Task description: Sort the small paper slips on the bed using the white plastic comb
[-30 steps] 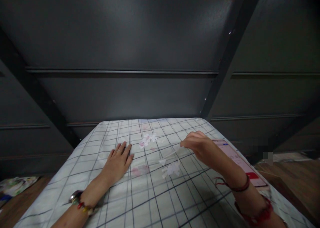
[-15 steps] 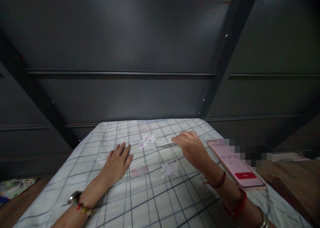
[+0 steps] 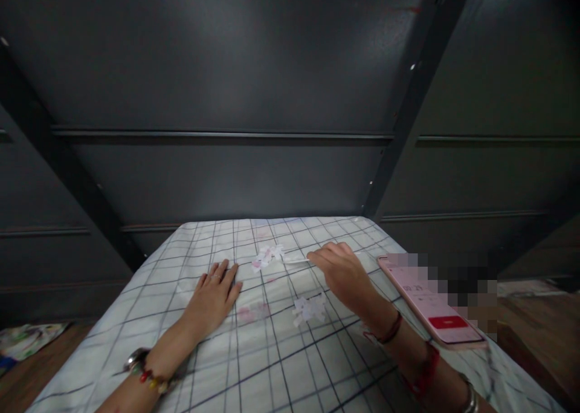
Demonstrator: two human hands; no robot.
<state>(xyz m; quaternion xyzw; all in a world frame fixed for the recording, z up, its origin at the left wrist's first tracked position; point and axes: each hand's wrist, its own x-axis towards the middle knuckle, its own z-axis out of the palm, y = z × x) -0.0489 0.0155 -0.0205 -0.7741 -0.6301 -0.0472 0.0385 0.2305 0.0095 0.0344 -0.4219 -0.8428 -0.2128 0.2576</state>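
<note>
My left hand (image 3: pixel 211 301) lies flat on the white checked cloth (image 3: pixel 254 377), fingers spread, with nothing in it. To its right, my right hand (image 3: pixel 345 280) pinches a thin white strip (image 3: pixel 294 260) that points left, close above the cloth; its exact kind is too blurred to tell. Near the strip's left end lies a jagged white paper piece (image 3: pixel 270 255) with pink marks. A second jagged white paper piece (image 3: pixel 310 309) rests nearer to me, left of my right wrist. A pinkish, see-through piece (image 3: pixel 252 313) lies between the hands.
A pink phone (image 3: pixel 430 301) showing a running timer lies by the cloth's right edge, beside my right forearm. Dark grey panels (image 3: pixel 235 177) rise behind the far edge. On the floor at lower left is a patterned fabric or bag (image 3: pixel 29 340).
My right hand has shifted slightly left and lower, and the strip's tip now sits nearer the far paper piece. My left hand stays flat in place.
</note>
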